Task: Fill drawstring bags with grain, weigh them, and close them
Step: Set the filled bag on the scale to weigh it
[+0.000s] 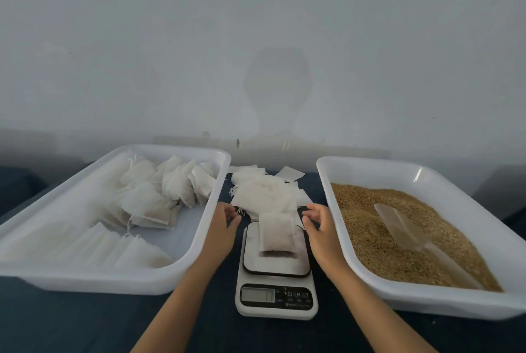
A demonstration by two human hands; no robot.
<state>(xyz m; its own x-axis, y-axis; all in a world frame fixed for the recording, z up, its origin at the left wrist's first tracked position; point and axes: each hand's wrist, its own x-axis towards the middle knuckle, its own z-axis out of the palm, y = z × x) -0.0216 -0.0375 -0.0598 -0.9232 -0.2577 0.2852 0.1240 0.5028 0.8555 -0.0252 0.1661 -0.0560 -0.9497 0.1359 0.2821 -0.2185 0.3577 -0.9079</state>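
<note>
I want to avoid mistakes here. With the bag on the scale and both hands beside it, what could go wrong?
1. The bag stands upright on the scale and might tip, perhaps spilling grain.
2. The left hand or right hand could brush the bag and disturb the reading; the display is unreadable.

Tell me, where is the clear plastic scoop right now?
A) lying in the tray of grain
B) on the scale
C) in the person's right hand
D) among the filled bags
A: the scoop lies on the grain in the right-hand tray; neither hand holds it.
</note>
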